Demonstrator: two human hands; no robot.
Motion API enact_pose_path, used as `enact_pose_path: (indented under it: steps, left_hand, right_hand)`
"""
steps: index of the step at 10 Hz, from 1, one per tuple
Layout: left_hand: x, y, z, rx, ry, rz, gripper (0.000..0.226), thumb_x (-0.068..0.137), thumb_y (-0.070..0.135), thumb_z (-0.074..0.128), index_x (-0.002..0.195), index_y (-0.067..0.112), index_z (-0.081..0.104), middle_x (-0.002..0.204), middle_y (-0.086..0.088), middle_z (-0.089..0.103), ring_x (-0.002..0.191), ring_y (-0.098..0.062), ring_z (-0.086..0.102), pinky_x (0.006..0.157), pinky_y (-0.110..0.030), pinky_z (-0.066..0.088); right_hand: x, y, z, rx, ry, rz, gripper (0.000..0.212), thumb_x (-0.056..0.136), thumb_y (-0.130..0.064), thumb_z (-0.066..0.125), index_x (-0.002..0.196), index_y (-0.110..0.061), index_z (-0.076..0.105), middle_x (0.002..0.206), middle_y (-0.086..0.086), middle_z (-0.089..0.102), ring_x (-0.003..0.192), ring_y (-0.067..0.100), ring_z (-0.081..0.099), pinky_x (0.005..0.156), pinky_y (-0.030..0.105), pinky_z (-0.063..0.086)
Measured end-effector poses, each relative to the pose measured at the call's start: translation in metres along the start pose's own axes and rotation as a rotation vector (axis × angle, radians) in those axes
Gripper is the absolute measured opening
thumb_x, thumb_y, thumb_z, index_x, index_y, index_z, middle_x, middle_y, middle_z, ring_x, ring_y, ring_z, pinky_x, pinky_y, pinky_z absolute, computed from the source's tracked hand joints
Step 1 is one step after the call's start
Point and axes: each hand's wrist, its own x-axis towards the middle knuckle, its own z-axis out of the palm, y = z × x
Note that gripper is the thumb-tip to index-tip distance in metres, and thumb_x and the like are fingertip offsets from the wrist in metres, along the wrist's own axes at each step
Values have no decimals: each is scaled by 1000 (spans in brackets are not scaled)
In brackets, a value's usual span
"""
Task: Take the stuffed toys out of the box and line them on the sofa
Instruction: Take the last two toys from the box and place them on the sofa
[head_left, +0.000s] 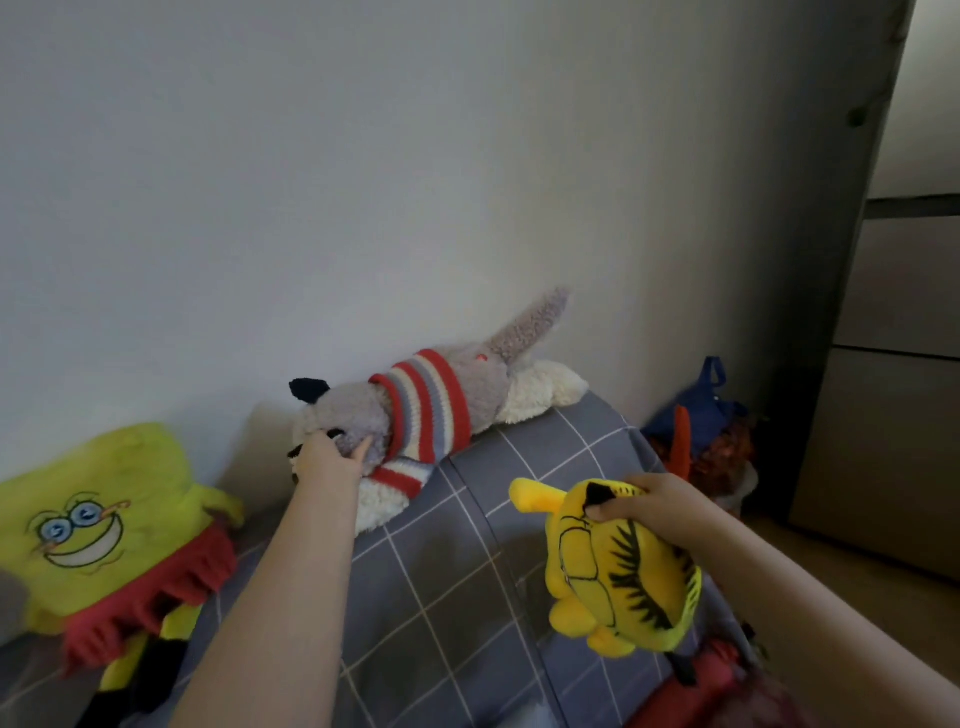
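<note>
- Two toys are already on the sofa (467, 519), which has a gray cover with white squares.
- A yellow-green sponge toy (111, 525) with a big smile and a red skirt leans against the wall on the left.
- A gray dog toy (415, 405) in a red, white and gray striped sweater lies along the top of the sofa, against the wall. It lies on its side, so it is not sitting nicely yet.
- The left hand (332, 457) grips the dog toy at its head. It looks like this toy is being put in place.
- The right hand (649, 501) holds a yellow stuffed toy (618, 566) with black lines in the air over the sofa. This one still needs a spot in the line.
- The box is not in view, so I cannot tell if more toys are left inside.
- A blue bag (696, 410) sits on the floor past the end of the sofa.
</note>
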Motion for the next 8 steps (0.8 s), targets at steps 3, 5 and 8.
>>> enact_pose_path:
  steps: [3, 5, 8]
  left_hand:
    - [12, -19, 22, -415, 23, -221, 42, 98, 22, 47, 137, 7, 43, 144, -12, 44, 129, -28, 47, 98, -38, 49]
    - [-62, -44, 30, -231, -170, -171, 57, 90, 31, 60, 140, 17, 37, 134, 0, 47, 121, -23, 48, 99, -44, 47]
    - [-178, -89, -60, 249, -760, -154, 14, 91, 33, 58, 101, 28, 67, 117, -5, 67, 101, -18, 64, 94, -35, 52]
  right_hand:
    - [4, 4, -5, 61, -15, 19, 46, 73, -39, 75, 109, -14, 65, 97, 7, 70, 93, 25, 65, 85, 37, 53]
    - [-11, 6, 3, -39, -157, -70, 41, 68, -41, 78, 102, -20, 69, 95, 0, 71, 87, 16, 66, 71, 26, 51]
    - [-46, -40, 65, -260, -560, -101, 42, 69, -38, 78, 105, -20, 67, 103, 5, 72, 93, 22, 68, 87, 38, 55]
